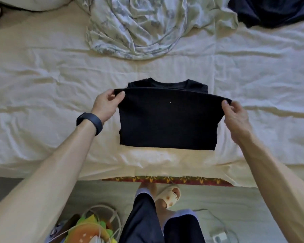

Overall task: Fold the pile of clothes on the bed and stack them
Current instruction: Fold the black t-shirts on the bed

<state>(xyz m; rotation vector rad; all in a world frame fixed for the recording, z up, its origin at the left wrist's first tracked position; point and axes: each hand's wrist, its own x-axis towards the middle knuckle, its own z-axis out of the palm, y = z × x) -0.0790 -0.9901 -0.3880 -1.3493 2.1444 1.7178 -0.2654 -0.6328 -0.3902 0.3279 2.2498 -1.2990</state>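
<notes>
Pinches shirt (167, 123) corners with left hand (106, 104) and right hand (235, 116), both clamped on cloth, spread wide to keep fold taut. Rests on bed (42, 85), near front edge.

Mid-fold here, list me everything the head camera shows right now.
black T-shirt: one, black, bed centre, half folded
floral cloth: one, pale grey-white, crumpled at far side
dark garment: one, navy, far right corner
pillow: one, white, far left
bed sheet: one, cream, covers bed
slipper: one, cream, floor, on a foot
burger plush: one, orange-green, floor lower left
charger: one, white, floor lower right
wristband: one, dark, left wrist
left hand: one, pinching T-shirt's raised edge, left end
right hand: one, pinching raised edge, right end
</notes>
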